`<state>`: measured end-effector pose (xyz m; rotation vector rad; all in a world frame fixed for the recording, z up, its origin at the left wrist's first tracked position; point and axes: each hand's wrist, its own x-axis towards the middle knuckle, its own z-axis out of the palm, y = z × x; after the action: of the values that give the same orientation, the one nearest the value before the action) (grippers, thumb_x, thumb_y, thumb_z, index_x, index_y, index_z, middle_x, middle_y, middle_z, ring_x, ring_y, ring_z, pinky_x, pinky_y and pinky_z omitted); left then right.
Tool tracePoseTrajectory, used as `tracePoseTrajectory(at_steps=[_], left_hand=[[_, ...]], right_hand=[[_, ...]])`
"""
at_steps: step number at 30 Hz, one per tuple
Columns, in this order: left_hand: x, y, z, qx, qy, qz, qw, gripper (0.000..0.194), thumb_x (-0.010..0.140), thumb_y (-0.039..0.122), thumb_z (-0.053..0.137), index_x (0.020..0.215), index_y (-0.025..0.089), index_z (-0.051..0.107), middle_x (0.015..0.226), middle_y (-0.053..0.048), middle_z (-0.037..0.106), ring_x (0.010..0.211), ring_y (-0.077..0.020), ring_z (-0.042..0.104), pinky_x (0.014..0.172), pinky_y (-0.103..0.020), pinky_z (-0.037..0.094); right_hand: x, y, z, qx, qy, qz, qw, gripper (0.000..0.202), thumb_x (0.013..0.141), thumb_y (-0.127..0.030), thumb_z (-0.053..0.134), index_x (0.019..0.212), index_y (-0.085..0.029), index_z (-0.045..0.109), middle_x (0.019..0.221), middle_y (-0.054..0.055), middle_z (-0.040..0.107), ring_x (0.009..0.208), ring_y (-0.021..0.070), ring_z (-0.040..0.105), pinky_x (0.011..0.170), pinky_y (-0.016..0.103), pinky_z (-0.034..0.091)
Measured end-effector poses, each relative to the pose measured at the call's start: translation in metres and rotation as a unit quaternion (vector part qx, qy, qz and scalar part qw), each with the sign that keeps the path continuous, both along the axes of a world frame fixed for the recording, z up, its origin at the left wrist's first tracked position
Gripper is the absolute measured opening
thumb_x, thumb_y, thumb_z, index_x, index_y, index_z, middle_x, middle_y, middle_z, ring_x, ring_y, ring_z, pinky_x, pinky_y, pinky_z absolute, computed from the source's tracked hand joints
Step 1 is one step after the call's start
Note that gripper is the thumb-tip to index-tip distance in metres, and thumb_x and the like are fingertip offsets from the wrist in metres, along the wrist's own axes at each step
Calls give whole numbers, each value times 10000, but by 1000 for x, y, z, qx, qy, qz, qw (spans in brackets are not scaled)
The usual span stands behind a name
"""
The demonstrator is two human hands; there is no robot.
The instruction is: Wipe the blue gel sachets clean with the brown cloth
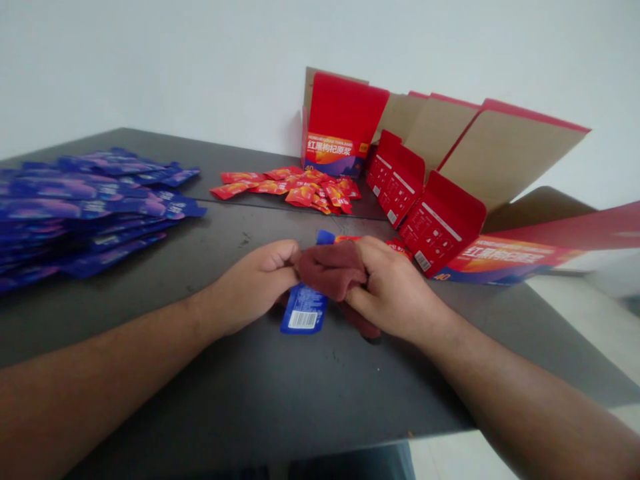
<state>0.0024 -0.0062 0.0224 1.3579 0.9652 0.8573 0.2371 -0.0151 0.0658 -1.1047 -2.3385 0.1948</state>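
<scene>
Both of my hands meet near the table's middle around a brown cloth (331, 268). My right hand (393, 283) is closed on the cloth's right side, and part of the fabric hangs below its fingers. At the cloth's left edge, my left hand (265, 283) is closed in a pinch; its fingertips are partly hidden. A blue sachet (306, 308) with a barcode on its lower end lies under the cloth between my hands. Its upper end shows beyond the cloth, and its middle is covered. Just behind my right hand, red sachets (400, 248) are partly visible.
A large pile of blue sachets (90, 207) covers the left of the dark table (235, 393). Farther back lies a heap of red-orange sachets (300, 187). Open red cartons (443, 220) with raised flaps line the right side; another carton (335, 127) stands against the wall.
</scene>
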Motion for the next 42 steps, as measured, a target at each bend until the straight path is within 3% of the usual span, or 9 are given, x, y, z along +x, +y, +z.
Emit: tracePoseTrajectory(at_steps=[3,8,13,18,23,28,34,39,42], left_hand=[[0,0,-1,0,4,-12,1000,151,915,343,681,933,201,632,801,-2,664,671,-146,580,629,-273,474],[1,-1,2,0,47,24,999,218,884,363,729,846,206,583,682,35,565,582,-120,495,538,-239,377],[0,-1,2,15,37,3,999,150,898,338,669,908,197,619,745,12,623,634,-137,543,591,-263,442],[-1,-1,-1,21,54,21,998,249,900,384,719,823,205,564,699,32,565,608,-118,490,545,-234,364],[-1,0,-2,21,26,7,999,137,918,323,648,874,214,579,715,31,580,609,-129,520,566,-250,409],[0,-1,3,17,61,22,998,192,893,338,697,819,210,575,670,40,539,574,-114,465,520,-233,342],[-1,0,0,18,37,9,999,138,917,331,661,877,214,600,718,27,596,617,-130,513,573,-254,399],[-1,-1,-1,16,54,17,998,241,905,389,723,833,208,580,705,29,577,608,-122,491,551,-244,373],[-2,0,-1,11,31,10,999,196,911,371,702,876,205,603,745,13,614,642,-137,529,583,-260,416]], right_hand=[[1,2,1,13,13,-30,999,120,845,-190,659,847,-230,546,844,18,597,789,198,580,711,324,438],[1,0,0,-22,-18,37,999,139,817,-150,651,912,-220,577,904,29,631,845,203,604,745,322,454],[2,1,2,-2,-1,-44,999,92,858,-207,665,864,-219,573,882,39,626,835,217,606,741,341,451],[1,0,1,-33,-21,41,998,144,815,-140,658,921,-213,594,894,24,630,830,200,602,732,321,452],[2,5,-1,6,8,-41,999,82,852,-191,664,878,-211,589,877,36,624,830,215,605,736,340,447],[2,2,0,-36,-22,49,998,157,816,-137,655,953,-203,615,912,31,641,846,205,606,753,328,458],[2,4,0,10,13,-33,999,135,839,-179,656,839,-229,530,834,13,580,788,198,572,704,327,418],[2,2,1,-33,-26,54,998,171,805,-127,643,933,-218,576,914,23,624,843,198,592,750,320,452],[2,2,2,-8,-9,-9,1000,125,826,-165,645,878,-225,549,886,27,611,831,206,588,742,333,449]])
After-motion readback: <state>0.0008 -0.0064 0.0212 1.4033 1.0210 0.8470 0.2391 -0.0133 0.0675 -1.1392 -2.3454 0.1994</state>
